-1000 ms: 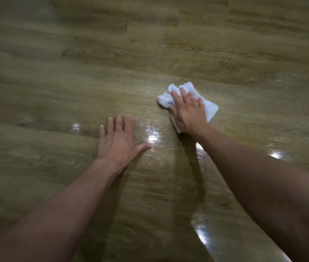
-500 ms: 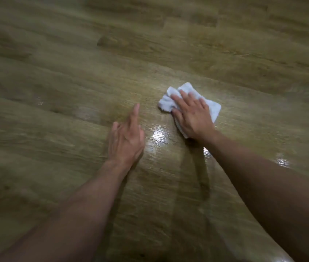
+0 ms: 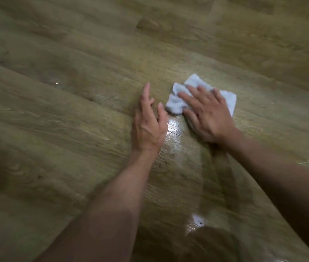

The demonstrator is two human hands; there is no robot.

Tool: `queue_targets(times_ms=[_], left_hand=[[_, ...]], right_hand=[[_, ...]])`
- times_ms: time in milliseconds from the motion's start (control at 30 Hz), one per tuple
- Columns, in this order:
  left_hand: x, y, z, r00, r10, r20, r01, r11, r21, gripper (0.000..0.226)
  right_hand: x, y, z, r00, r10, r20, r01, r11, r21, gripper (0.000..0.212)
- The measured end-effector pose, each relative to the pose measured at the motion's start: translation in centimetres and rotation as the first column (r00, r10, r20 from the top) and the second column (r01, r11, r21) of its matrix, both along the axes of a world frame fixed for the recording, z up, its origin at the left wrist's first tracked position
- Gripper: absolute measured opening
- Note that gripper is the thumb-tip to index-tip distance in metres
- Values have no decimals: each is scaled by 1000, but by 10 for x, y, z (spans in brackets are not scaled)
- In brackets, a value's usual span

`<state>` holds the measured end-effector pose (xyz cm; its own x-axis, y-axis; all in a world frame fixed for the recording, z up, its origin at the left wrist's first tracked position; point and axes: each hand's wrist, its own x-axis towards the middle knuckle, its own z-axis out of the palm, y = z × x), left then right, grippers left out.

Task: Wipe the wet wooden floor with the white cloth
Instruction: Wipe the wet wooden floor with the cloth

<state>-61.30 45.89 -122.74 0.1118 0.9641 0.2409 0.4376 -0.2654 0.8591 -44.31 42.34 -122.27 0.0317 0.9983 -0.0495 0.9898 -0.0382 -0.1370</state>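
A crumpled white cloth (image 3: 176, 103) lies on the wooden floor (image 3: 74, 120) right of centre. My right hand (image 3: 206, 112) lies flat on top of it, fingers spread and straight, pressing it down. My left hand (image 3: 149, 120) hovers just left of the cloth, turned on its edge with fingers straight and thumb near the cloth's left side, holding nothing. A shiny wet patch (image 3: 172, 133) glistens between the two hands.
Wet streaks run toward me from the hands, with another bright wet spot (image 3: 195, 222) near the bottom. A small glint (image 3: 56, 83) shows on the planks at the left. Bare floorboards surround the hands on all sides.
My left hand has lifted off the floor, turned on its edge and moved right, close to the cloth. My right hand stays pressed on the cloth.
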Motion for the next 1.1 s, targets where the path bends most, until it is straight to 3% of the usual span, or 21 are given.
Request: queue_targets(times_ms=[167, 300, 433, 633, 867, 1100], left_hand=[[-3, 6, 1, 988, 121, 91, -122, 993, 4, 53], [-6, 8, -1, 980, 189, 61, -190, 982, 4, 58], [-3, 10, -2, 978, 208, 1, -208, 978, -26, 53], [-1, 10, -4, 969, 248, -2, -247, 967, -65, 52], [2, 12, 0, 972, 213, -97, -222, 970, -94, 55], [10, 16, -2, 951, 212, -225, -241, 965, -107, 57]], right_hand=[[-44, 42, -1, 900, -435, -14, 436, 900, 17, 51], [-109, 23, -8, 971, -238, -34, 238, 971, -5, 52], [-71, 34, -4, 999, -10, -46, 11, 1000, 14, 50], [-50, 96, -6, 994, -76, -80, 77, 997, 11, 49], [-55, 14, 2, 999, 16, -33, -17, 999, -30, 50], [-41, 32, 7, 988, 119, -95, -125, 990, -59, 50]])
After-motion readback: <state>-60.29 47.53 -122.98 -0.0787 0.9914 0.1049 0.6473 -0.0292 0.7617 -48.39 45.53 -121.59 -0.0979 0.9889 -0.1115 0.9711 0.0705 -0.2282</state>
